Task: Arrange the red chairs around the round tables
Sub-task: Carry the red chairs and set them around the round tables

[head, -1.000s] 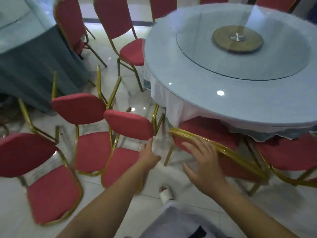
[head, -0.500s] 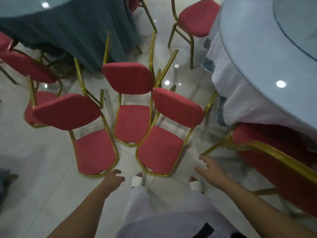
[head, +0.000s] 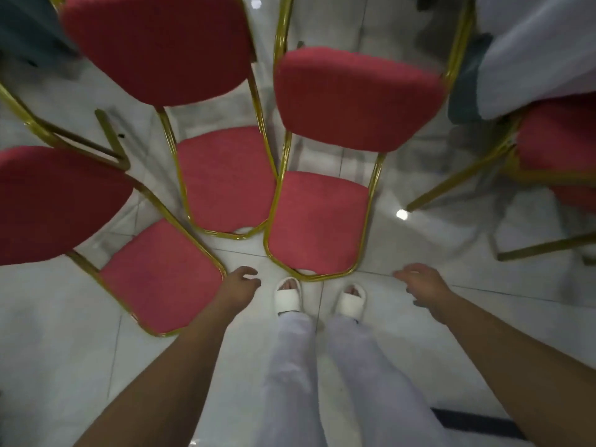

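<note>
Red-cushioned, gold-framed chairs stand in a fan on the pale tiled floor [head: 419, 240], right in front of the person. The left chair [head: 161, 275] is turned at an angle, its seat front pointing down-right towards the feet and its back up-left. The middle chair [head: 225, 179] and right chair [head: 319, 221] stand side by side with frames pressed close. Both run back to front straight towards the person, seat fronts nearest the white sandals [head: 288, 295]. A fourth chair [head: 558, 146] sits at the right edge, partly under a white tablecloth [head: 532, 43]; I cannot tell which way it faces. A teal cloth [head: 22, 27] shows at top left.

The left hand [head: 240, 282] hangs just beside the left chair's seat corner, fingers loosely curled, holding nothing. The right hand [head: 419, 283] hovers right of the right chair, apart from it, fingers relaxed, released.
</note>
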### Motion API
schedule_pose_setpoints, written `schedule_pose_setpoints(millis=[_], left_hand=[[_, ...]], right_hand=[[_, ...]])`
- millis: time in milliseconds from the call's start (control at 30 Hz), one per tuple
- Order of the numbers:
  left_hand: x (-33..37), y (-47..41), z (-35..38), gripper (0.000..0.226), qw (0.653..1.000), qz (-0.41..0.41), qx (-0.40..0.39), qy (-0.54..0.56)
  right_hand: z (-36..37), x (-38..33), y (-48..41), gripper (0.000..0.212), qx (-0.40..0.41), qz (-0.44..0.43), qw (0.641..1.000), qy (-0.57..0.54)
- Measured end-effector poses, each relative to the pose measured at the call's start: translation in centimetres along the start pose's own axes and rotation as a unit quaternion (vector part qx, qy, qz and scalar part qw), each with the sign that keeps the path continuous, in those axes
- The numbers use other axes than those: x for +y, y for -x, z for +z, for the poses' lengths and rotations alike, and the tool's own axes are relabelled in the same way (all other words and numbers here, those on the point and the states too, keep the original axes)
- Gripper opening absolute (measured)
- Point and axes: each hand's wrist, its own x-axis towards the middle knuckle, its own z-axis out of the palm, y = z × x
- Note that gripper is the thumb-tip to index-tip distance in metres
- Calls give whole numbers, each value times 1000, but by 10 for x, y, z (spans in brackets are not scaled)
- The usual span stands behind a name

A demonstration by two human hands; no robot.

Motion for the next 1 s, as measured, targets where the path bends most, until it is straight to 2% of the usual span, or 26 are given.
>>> schedule_pose_setpoints(millis=[100, 200, 333, 400, 467, 567, 600, 767, 867, 1000], left_hand=[[-33, -86, 20, 29, 1000, -26, 3, -13], [-55, -173, 51, 39, 999, -46, 10, 27], [-75, -276, 87, 72, 993, -64, 19, 97], [-87, -325, 100, 78, 989, -81, 23, 120], [-99, -371, 113, 63, 984, -99, 10, 150], [-109, -413, 132, 31, 957, -114, -1, 265], [-109, -420, 137, 23, 954, -110, 5, 278], [-103, -379, 123, 24, 954, -117, 11, 277], [-96, -299, 92, 17, 960, -118, 10, 254], [-74, -159, 47, 28, 963, -97, 49, 246]], right_hand=[[56, 4, -76, 65, -12, 35, 999, -10], [104, 14, -157, 81, -33, 63, 997, -4], [152, 31, -258, 87, -23, 88, 993, -80], [168, 38, -303, 89, -21, 95, 989, -113], [180, 40, -344, 81, -30, 97, 983, -150], [193, 37, -387, 61, -60, 90, 977, -186], [194, 38, -396, 61, -63, 81, 978, -182], [166, 40, -354, 90, -103, 85, 988, -79], [140, 36, -274, 85, -108, 88, 988, -60], [86, 31, -139, 62, -114, 82, 988, -69]])
